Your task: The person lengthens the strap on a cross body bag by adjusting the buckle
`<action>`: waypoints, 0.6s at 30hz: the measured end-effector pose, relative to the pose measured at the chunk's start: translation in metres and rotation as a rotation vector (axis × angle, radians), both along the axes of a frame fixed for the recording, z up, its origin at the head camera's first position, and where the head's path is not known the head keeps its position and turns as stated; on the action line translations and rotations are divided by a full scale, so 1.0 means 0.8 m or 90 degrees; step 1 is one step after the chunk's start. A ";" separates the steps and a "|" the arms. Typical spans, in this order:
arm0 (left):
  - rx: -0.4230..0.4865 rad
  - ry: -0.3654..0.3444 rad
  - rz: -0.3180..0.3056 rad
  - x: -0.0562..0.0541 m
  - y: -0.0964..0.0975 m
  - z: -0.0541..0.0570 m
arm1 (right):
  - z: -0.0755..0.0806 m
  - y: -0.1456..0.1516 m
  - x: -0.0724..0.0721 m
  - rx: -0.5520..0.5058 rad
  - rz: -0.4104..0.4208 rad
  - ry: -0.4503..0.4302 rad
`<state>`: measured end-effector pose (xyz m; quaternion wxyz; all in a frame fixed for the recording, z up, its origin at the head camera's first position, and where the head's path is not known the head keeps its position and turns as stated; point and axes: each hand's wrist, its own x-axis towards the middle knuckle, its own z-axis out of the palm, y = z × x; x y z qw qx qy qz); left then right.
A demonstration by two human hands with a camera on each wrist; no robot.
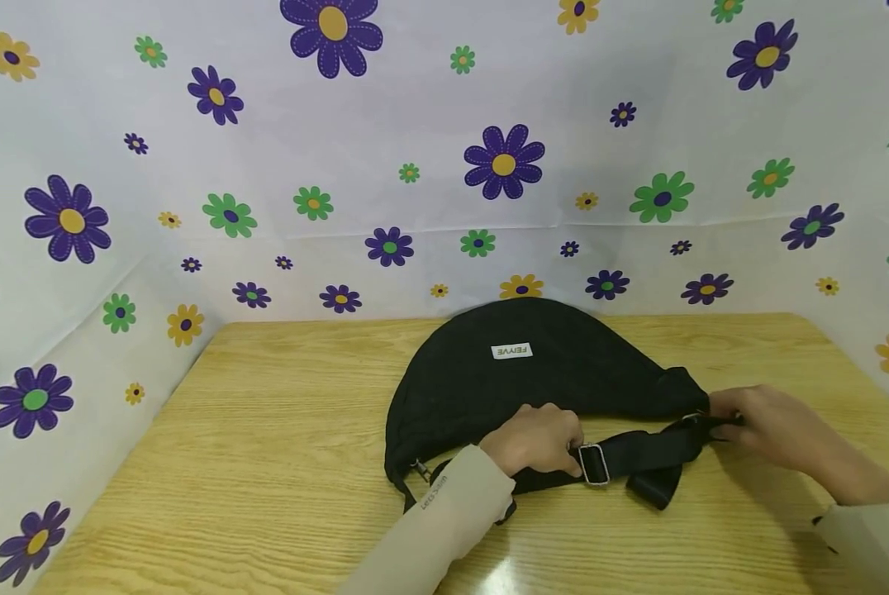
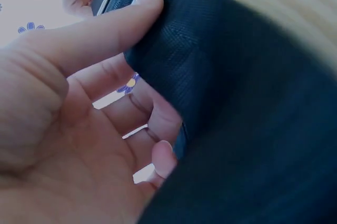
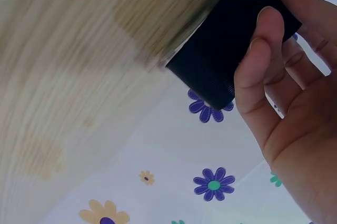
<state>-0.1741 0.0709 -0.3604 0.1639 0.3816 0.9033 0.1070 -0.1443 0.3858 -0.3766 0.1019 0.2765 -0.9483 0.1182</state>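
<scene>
A black crescent-shaped sling bag (image 1: 519, 372) with a small white label (image 1: 511, 351) lies on the wooden table. Along its near side runs the black strap (image 1: 648, 452), with a metal slide buckle (image 1: 594, 464) on it. My left hand (image 1: 537, 438) pinches the strap just left of that buckle; in the left wrist view the thumb (image 2: 131, 21) lies on the webbing, fingers behind. At the bag's right end my right hand (image 1: 767, 426) grips the strap near a metal ring. The right wrist view shows folded webbing (image 3: 210, 50) between thumb and fingers.
The wooden table (image 1: 266, 446) stretches around the bag. Behind it hangs a white cloth (image 1: 415, 107) printed with purple, green and yellow flowers. A loop of strap (image 1: 656, 487) hangs below the main length, and a zipper pull (image 1: 420, 469) shows at the bag's left end.
</scene>
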 end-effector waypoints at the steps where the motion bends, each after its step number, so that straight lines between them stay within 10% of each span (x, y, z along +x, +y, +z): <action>1: 0.001 0.008 -0.005 0.000 -0.004 0.000 | -0.001 0.003 0.000 -0.005 0.006 0.020; 18: 0.004 0.093 -0.062 0.004 -0.038 0.004 | 0.002 0.019 -0.001 -0.013 0.011 0.070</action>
